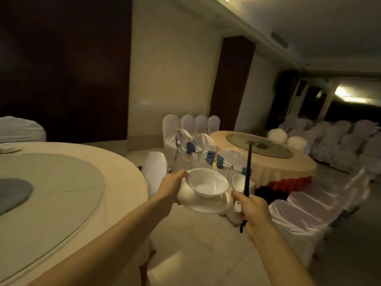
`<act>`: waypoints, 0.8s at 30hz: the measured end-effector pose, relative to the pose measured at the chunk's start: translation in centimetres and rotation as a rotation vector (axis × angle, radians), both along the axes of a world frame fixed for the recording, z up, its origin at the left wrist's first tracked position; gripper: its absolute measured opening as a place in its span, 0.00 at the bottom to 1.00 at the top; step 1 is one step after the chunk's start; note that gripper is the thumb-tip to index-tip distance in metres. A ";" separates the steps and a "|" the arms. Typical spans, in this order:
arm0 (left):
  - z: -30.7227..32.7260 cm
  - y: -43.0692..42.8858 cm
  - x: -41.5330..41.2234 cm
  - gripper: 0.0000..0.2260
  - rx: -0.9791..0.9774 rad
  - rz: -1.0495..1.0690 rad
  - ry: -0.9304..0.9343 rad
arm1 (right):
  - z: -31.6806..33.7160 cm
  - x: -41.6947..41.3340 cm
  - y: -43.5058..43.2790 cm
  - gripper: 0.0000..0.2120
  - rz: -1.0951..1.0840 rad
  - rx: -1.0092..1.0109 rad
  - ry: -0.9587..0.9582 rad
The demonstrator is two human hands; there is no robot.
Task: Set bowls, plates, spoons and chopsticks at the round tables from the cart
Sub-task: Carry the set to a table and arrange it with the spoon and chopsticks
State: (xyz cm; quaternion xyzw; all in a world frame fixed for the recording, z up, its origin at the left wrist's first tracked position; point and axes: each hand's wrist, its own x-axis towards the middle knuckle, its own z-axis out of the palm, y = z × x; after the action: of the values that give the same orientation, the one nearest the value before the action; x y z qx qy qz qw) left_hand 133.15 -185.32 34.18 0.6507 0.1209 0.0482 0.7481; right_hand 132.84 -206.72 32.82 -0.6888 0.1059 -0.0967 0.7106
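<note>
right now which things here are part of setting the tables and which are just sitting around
Part of the job:
bowl stacked on plate, in left hand
spoon and chopsticks, in right hand
near round table
far round table

Just around:
covered chairs
small dish already on the near table

Dim, yellowish and soft with motion blur; ceiling lights glare far right, and wide-angle edges bend.
</note>
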 end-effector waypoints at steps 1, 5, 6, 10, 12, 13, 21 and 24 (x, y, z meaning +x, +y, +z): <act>0.2 -0.1 2.1 0.06 -0.003 0.019 0.006 | 0.2 2.9 0.1 0.07 0.034 -0.003 0.002; 0.1 0.2 11.8 0.05 -0.013 0.142 0.003 | 0.2 14.6 0.7 0.06 0.127 -0.026 -0.005; -0.1 0.3 14.6 0.05 0.005 0.158 -0.001 | 0.1 17.6 0.9 0.07 0.151 -0.031 -0.001; -1.2 1.7 26.1 0.08 0.067 0.190 -0.027 | -0.6 30.1 2.1 0.09 0.229 0.001 0.017; -1.4 2.7 32.0 0.12 0.056 0.224 -0.038 | -0.3 36.6 2.9 0.08 0.255 -0.018 0.018; -1.4 3.2 34.9 0.11 0.040 0.245 -0.041 | 0.1 39.7 3.3 0.07 0.265 -0.026 0.013; -0.1 7.0 54.3 0.10 -0.057 0.369 -0.053 | 1.7 62.4 7.9 0.09 0.447 -0.067 -0.014; -0.8 8.8 60.2 0.08 -0.048 0.445 -0.058 | 0.9 70.4 10.6 0.09 0.533 -0.096 -0.004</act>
State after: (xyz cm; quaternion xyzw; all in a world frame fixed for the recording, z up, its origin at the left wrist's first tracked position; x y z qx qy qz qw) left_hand 193.40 -176.50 33.39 0.5884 0.2413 0.2279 0.7373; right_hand 203.24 -196.16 33.72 -0.7250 -0.0852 0.0878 0.6778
